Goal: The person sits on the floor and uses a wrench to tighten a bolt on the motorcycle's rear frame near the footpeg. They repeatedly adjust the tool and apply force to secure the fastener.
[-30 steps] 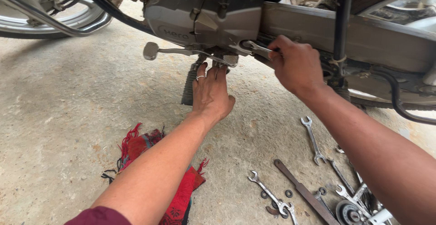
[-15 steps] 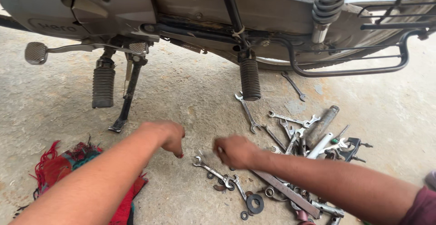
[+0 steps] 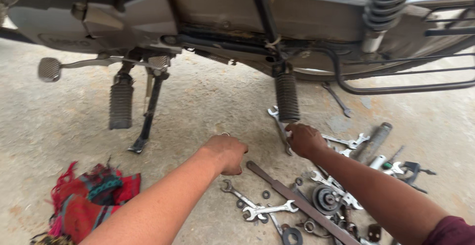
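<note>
Both hands curl; right hand (image 3: 304,138) grips spanner (image 3: 280,126).

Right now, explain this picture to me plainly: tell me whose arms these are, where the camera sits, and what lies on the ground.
The camera sits on a person's head and looks down, so both arms are their own. The left hand is a loose fist over the concrete floor, holding nothing that shows. The right hand rests on a spanner below a motorcycle footrest; whether it grips it, I cannot tell. More spanners, a flat metal bar and small rings lie scattered. A red cloth lies to the left.
</note>
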